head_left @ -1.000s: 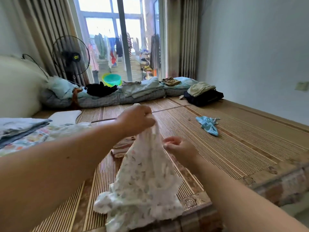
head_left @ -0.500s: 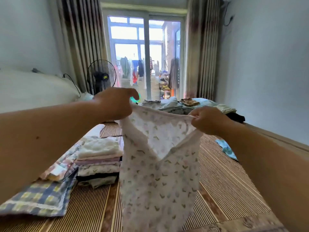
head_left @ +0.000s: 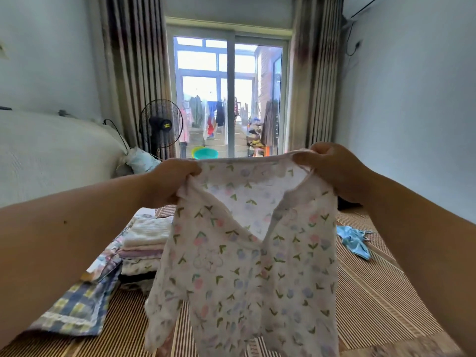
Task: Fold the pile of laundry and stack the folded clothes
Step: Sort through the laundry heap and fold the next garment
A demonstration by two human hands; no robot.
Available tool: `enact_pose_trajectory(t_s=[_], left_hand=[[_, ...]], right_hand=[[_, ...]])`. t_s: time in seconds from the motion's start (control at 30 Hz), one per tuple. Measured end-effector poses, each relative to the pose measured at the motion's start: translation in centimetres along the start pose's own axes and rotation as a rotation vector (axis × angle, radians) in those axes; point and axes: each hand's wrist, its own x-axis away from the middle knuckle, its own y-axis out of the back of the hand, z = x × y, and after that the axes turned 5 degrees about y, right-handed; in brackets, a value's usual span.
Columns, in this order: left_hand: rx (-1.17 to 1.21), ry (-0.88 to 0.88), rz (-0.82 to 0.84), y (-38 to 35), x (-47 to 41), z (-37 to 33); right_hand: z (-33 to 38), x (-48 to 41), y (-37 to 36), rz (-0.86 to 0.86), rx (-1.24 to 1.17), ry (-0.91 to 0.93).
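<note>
Item: small white floral garment (head_left: 247, 253), held up in mid-air at the centre of the view, spread by its top edge and hung open above the woven mat (head_left: 373, 305); not yet folded. Left hand (head_left: 170, 184): fingers are curled and one upper corner of the garment is pinched. Right hand (head_left: 332, 171): fingers are curled and the opposite upper corner is gripped. Stack of folded clothes (head_left: 145, 243): several pale pieces are laid one upon another on the mat, at the left and partly hidden behind the garment; this share of the task is judged done. Plaid cloth (head_left: 77, 305): laid flat just beside the stack, nearer the camera; whether it is finished cannot be told. Blue garment (head_left: 354, 242): left crumpled on the mat at the right, well apart from the stack. Progress is judged well along: the held piece and the blue one are left to be folded and stacked.
</note>
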Motion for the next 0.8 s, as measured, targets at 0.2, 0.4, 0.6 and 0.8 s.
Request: enact_pose_trajectory(t_s=[0.2,0.4,0.6,0.8], left_hand=[[-0.942,-0.441,-0.054,1.3,-0.1,0.3],[-1.132,-0.605,-0.155,1.8,0.3,0.3],[-1.155,-0.45,0.107,2.8,0.9,1.2],[-0.867,-0.163,0.347,4.8,0.1,3.1]], right_hand=[[1.2,1.5,1.9,0.216,0.235,-0.026],[-0.4,2.3,3.5,0.473,0.223,-0.161],[-2.0,3.8,3.1,0.209,-0.035,-0.065],[-2.8,4.0,4.5,0.051,-0.032,0.002]])
